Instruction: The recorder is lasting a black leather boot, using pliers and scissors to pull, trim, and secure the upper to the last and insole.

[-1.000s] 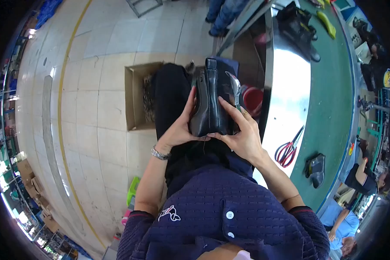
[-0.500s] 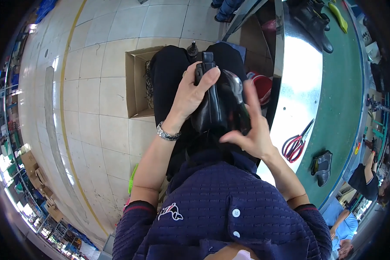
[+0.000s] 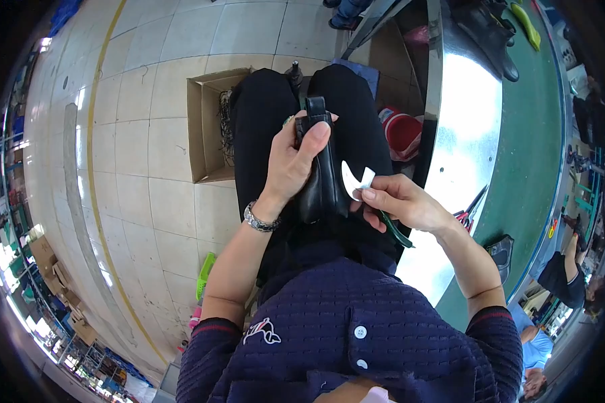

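Emblem (image 3: 262, 331): white embroidery toward 7 o'clock on the navy shirt (image 3: 410, 316), any lettering too small to read.
Black leather boot (image 3: 325, 191): glossy, with a long seam, lying over the lap just off centre toward 12 o'clock; its pull tab (image 3: 315, 105) points to 12.
Left hand (image 3: 293, 160): reaching in from 7 o'clock, clamped around the boot's upper end, thumb laid over the leather.
Right hand (image 3: 402, 201): coming from 4 o'clock, fingers pinched on a curved-bladed hand tool (image 3: 349, 183), blade tip toward 11, green handle toward 5, just beside the boot.
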`<state>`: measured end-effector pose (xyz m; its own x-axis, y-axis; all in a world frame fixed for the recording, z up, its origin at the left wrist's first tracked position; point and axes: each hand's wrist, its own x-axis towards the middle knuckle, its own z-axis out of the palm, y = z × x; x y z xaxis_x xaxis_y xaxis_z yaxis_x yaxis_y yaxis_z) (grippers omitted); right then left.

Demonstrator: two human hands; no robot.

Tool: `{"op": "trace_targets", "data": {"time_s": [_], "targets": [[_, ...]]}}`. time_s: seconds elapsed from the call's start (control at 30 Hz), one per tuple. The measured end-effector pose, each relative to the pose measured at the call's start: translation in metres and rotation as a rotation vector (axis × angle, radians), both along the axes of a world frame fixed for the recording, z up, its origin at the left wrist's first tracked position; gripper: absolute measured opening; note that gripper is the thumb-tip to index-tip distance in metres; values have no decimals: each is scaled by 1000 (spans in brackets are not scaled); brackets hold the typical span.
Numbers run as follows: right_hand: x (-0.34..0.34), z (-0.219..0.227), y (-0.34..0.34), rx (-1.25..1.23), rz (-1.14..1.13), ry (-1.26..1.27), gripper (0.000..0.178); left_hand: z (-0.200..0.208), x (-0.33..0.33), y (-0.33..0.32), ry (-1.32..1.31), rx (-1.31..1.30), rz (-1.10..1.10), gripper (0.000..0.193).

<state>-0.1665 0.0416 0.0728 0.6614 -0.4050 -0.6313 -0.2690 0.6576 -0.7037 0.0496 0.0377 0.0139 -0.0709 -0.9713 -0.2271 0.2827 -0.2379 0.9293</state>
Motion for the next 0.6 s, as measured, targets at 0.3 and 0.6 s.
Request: {"op": "trace_targets", "data": {"time_s": [0.3, 0.6], "targets": [[19, 23, -17, -328, 444, 202, 62, 11, -2, 10, -30, 15, 16, 36], [41, 56, -28, -828, 672, 571, 55, 2, 2, 3, -150, -86, 110, 38]]}}
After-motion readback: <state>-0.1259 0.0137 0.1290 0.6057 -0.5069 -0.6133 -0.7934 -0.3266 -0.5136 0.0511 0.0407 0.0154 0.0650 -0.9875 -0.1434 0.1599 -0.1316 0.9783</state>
